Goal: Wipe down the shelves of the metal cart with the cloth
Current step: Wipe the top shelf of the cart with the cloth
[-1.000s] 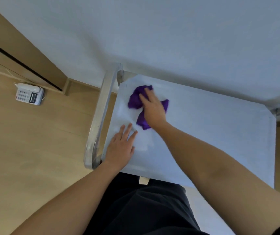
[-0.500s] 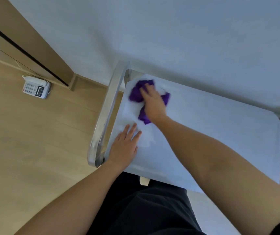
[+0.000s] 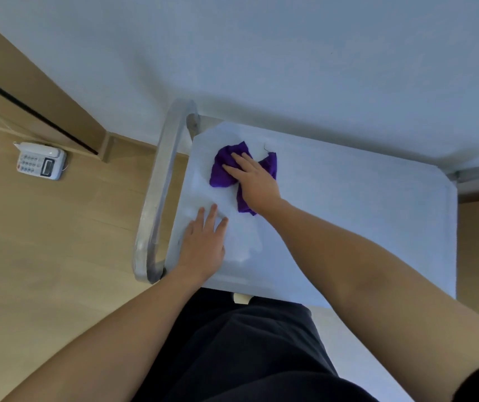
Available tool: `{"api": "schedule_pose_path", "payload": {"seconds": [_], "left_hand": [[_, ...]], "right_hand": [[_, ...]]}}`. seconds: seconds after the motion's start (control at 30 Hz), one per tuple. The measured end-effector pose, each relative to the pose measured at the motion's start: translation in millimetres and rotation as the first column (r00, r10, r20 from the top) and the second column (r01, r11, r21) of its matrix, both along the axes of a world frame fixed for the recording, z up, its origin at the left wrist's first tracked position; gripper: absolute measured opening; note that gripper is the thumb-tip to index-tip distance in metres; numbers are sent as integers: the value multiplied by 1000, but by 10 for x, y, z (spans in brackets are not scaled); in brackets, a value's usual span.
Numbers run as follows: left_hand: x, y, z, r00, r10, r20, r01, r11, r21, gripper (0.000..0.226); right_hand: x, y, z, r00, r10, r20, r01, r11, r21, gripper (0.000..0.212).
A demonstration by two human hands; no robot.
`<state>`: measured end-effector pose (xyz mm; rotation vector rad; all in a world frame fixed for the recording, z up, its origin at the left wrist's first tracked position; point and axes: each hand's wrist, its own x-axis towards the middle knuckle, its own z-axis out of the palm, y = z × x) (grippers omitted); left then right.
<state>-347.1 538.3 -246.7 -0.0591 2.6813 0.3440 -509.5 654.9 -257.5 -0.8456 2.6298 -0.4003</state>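
Note:
The metal cart's top shelf (image 3: 363, 216) fills the middle of the head view, pale and shiny, with a steel handle bar (image 3: 159, 192) along its left side. A crumpled purple cloth (image 3: 222, 169) lies near the shelf's far left corner. My right hand (image 3: 254, 181) presses flat on the cloth with straight fingers, covering its middle. My left hand (image 3: 203, 245) rests flat on the shelf near the front left corner, fingers spread, holding nothing. The cart's lower shelves are hidden.
A white wall (image 3: 261, 53) stands right behind the cart. A white desk telephone (image 3: 41, 162) sits on the wooden floor (image 3: 43, 271) to the left, beside a wooden door frame (image 3: 43, 91). My dark trousers (image 3: 247, 349) touch the cart's front edge.
My right hand slid the purple cloth a little toward the far left corner and back. My left hand stayed in place on the shelf. The camera shifted slightly.

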Motion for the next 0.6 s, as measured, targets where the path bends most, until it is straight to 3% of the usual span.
{"api": "schedule_pose_path", "payload": {"seconds": [0.13,0.37,0.6], "left_hand": [[-117,294,37,994,-106,-40,108,993,45,56],[-321,1075,88,929,-361,-79,368,922,121,57],[-365,1915,122,828,-559,-36,559,823,102,58]], "right_hand": [[18,749,9,974,-228,-9,228,974,4,55],[520,1926,51,825,-565,9,564,824,57,60],[1035,3031,94,654,-756,27,748,651,128,59]]}}
